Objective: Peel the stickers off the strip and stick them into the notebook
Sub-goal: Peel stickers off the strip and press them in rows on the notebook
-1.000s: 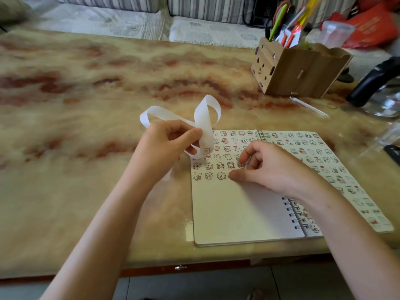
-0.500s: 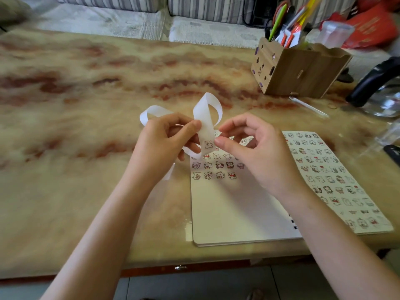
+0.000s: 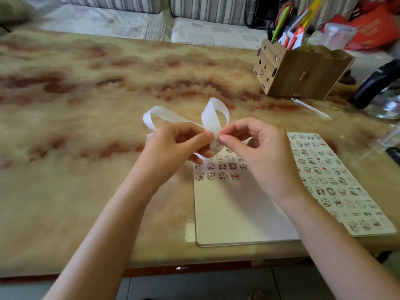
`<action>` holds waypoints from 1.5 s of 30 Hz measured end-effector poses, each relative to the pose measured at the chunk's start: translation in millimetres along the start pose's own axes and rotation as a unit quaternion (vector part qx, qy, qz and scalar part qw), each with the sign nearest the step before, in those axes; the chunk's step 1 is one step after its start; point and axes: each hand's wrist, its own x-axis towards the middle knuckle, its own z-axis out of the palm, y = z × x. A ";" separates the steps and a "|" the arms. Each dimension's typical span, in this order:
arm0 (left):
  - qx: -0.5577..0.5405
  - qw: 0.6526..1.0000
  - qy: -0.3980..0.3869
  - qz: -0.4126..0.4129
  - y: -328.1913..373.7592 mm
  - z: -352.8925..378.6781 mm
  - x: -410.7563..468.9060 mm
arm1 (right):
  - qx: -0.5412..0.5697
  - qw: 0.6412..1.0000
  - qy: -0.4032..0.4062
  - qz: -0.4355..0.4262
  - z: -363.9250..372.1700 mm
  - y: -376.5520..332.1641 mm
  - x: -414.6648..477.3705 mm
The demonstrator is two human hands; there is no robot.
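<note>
1. My left hand (image 3: 173, 146) was clenched on the white strip (image 3: 213, 114), thumb against curled fingers. It held the strip in the air just above the far left corner of the notebook (image 3: 233, 208). The strip's two loose loops curled up beyond the notebook's far edge.
2. My right hand (image 3: 255, 152) hovered over the far part of the notebook's left page. Its thumb and forefinger pinched at a sticker (image 3: 216, 142) on the strip's lower end. I could not tell whether the sticker's edge had lifted from the backing yet.
3. The notebook lay open on the bench (image 3: 86, 105). Rows of stickers (image 3: 218, 169) filled the far part of its left page, the near part was bare, and the right page was covered.
4. I judged tearing to be the main risk. A fast pull, or a nail catching only part of the sticker, could rip or crease it.
5. The floppy strip could twist in my left hand while I peeled. The freed sticker might then fold on itself or cling to my fingertip.
6. Placement could also go wrong. The last row on the notebook's left page was part filled, so a careless press could overlap the sticker at that row's right end.
</note>
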 end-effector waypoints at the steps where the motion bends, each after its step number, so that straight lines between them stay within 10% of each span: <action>1: 0.000 1.000 0.000 0.001 -0.2 0.1 0.1 | -0.004 1.000 -0.002 0.000 0.0 0.2 -0.3; 33: 0.045 0.996 0.068 -0.021 -0.8 1.0 0.3 | -0.082 0.995 -0.051 -0.017 -1.2 -1.4 -1.6; 45: 0.066 0.993 0.095 -0.021 -0.6 -2.1 0.0 | -0.094 0.945 -0.165 0.267 -54.1 0.3 6.8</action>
